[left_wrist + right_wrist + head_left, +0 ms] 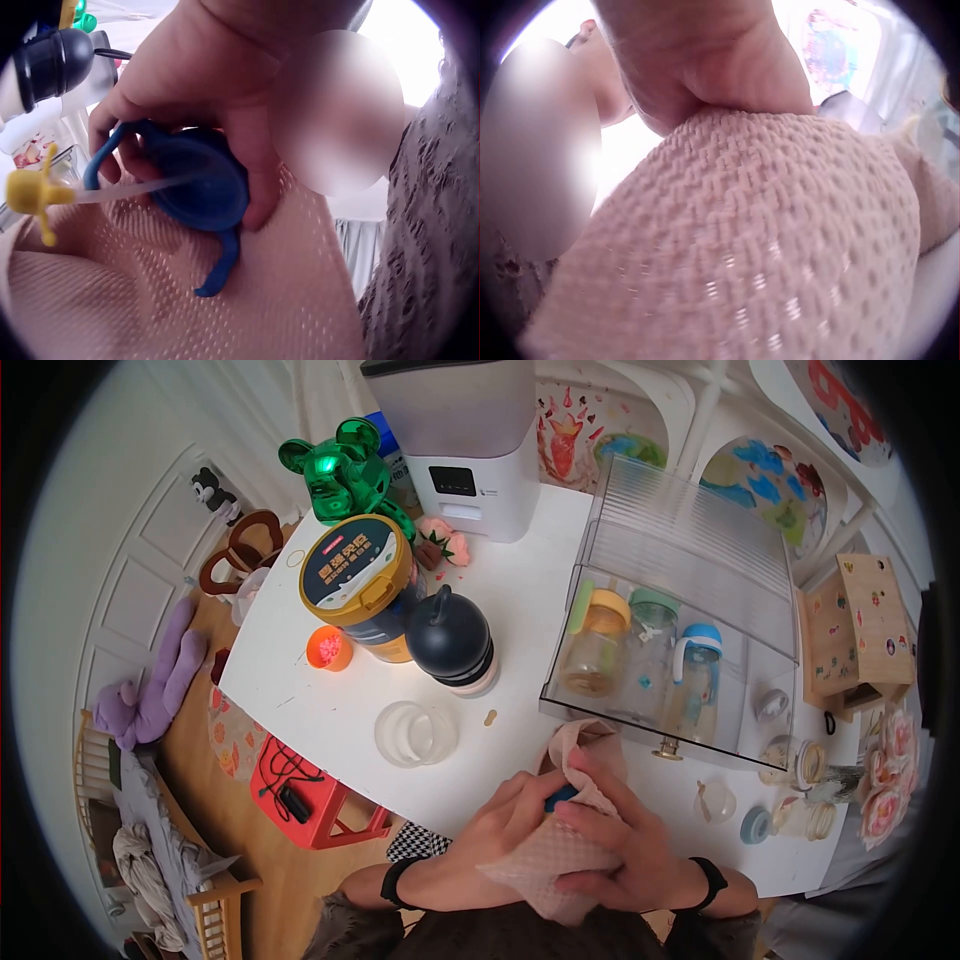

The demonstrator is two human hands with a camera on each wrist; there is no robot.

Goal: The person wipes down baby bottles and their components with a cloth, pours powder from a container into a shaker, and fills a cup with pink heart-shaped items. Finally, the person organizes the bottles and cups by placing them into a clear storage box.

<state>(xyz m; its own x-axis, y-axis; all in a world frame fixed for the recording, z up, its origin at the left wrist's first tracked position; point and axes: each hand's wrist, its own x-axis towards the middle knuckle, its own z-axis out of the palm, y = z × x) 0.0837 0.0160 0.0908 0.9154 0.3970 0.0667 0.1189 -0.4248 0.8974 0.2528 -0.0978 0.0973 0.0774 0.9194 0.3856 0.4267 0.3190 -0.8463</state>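
A blue lid (201, 180) with handles and a clear straw ending in a yellow piece (30, 192) is gripped by the left hand (202, 82), its thumb and fingers around the rim. The pink waffle-textured cloth (555, 857) lies against the lid; in the head view only a bit of blue shows between the hands. The right hand (625, 850) holds the cloth with bent fingers, beside the left hand (495, 845). Cloth fills most of the right wrist view, under the right hand (712, 60), and hides those fingertips.
On the white table (310, 710) stand a clear cup (415, 735), a dark round-topped bottle (450, 635), a large tub (355, 575) and an orange cup (328, 648). A clear box (690, 550) holds several bottles. Glass jars (800, 760) stand to the right, near pink flowers (885, 785).
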